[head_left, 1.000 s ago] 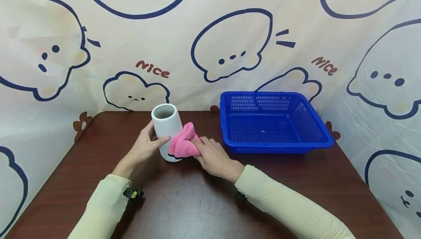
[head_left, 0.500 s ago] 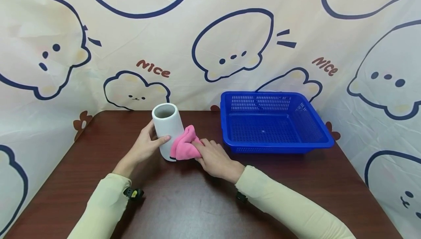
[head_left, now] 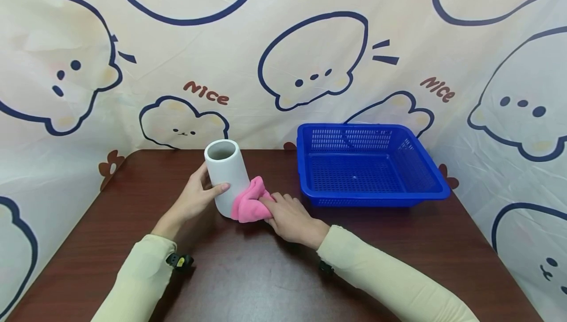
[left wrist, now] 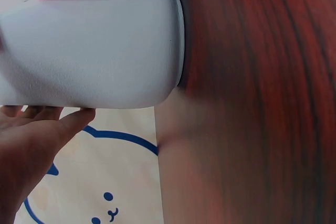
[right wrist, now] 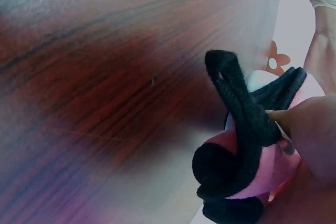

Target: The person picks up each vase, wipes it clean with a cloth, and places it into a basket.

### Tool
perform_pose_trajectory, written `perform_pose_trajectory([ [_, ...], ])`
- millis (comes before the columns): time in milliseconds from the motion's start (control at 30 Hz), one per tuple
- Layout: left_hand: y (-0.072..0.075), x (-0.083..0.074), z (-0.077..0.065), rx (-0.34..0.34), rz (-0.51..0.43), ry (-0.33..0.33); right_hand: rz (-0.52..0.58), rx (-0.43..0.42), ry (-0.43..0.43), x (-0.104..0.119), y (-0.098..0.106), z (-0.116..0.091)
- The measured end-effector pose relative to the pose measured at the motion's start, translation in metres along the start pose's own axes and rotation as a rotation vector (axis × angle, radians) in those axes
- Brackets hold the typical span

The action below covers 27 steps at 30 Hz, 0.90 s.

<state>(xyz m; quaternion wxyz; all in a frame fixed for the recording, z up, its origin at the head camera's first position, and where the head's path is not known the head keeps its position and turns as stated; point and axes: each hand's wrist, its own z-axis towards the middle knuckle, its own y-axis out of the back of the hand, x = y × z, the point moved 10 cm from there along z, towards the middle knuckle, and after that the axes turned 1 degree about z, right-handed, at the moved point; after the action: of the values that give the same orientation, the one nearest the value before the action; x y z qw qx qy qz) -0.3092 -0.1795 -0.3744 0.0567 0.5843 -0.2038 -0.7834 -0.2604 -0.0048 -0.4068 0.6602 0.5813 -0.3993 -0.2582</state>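
Observation:
A white vase [head_left: 229,177] with a round open mouth stands upright on the brown table. My left hand [head_left: 195,199] grips it from the left side, its thumb across the front and the other fingers behind. My right hand [head_left: 292,217] holds a bunched pink cloth [head_left: 251,205] against the lower right side of the vase. In the right wrist view the cloth shows a black edging [right wrist: 244,119] with a loop, and the thumb pinches it. The left wrist view shows the smooth vase wall [left wrist: 100,45] and its base near the tabletop.
A blue perforated plastic basket [head_left: 376,196] stands on the table [head_left: 248,282] at the back right, near the right hand. Behind the table hangs a pale curtain [head_left: 239,56] with cartoon outlines.
My right hand has moved the pink cloth slightly down and to the right along the side of the vase. The left hand and the vase have stayed in place.

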Motion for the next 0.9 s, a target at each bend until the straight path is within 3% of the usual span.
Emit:
perform_pose_trajectory([
  [433,0.0,-0.001,-0.001,-0.001,0.0,0.002,-0.11,0.037,0.023,0.001,-0.008,-0.005],
  [900,0.0,0.0,0.0,0.0,-0.004,-0.001,-0.08,0.039,0.032,-0.005,-0.006,-0.013],
])
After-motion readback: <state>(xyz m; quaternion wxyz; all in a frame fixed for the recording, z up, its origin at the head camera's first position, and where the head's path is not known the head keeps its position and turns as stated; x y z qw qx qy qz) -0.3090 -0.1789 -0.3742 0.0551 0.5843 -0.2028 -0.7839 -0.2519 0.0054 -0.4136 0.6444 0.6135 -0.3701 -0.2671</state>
